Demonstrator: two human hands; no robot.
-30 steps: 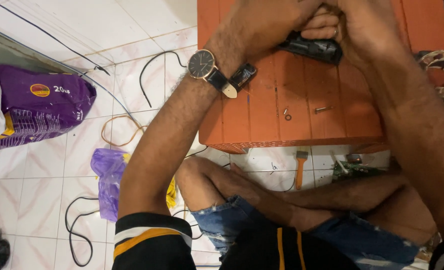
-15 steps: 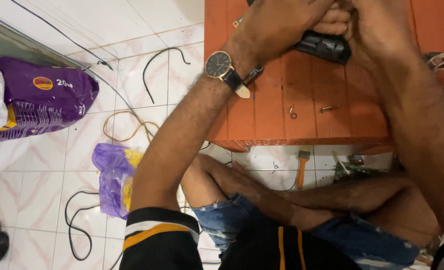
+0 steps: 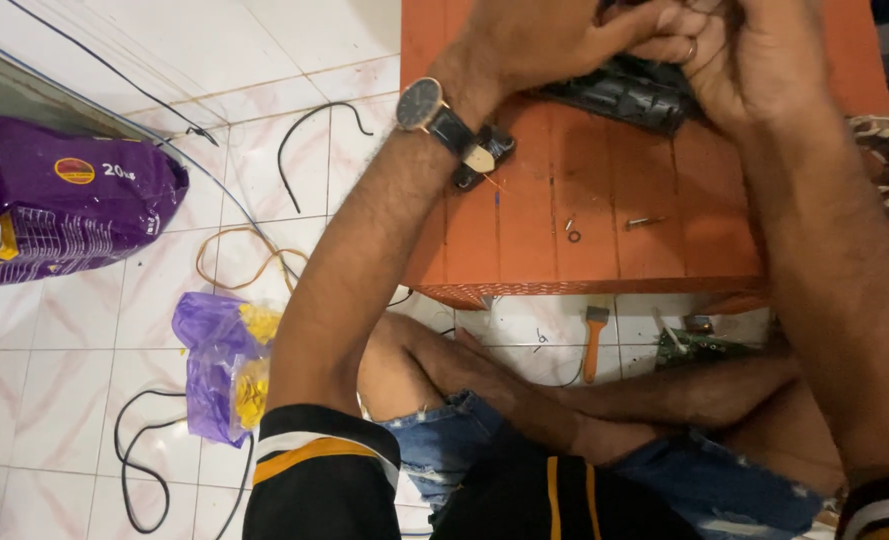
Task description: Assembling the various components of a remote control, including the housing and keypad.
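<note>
left hand [image 3: 554,40] – clasped on black device [image 3: 624,95] | right hand [image 3: 754,60] – clasped on it too | device on orange counter [image 3: 564,190] | screw [image 3: 640,221] nearby

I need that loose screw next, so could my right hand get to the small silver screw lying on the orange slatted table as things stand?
Probably yes, once freed. The small silver screw lies bare on the orange slatted table, below the right hand, nothing covering it. But that hand and the left hand both grip the black ribbed device.

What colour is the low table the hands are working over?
Orange-red, slatted table; shows best in the head view.
</note>
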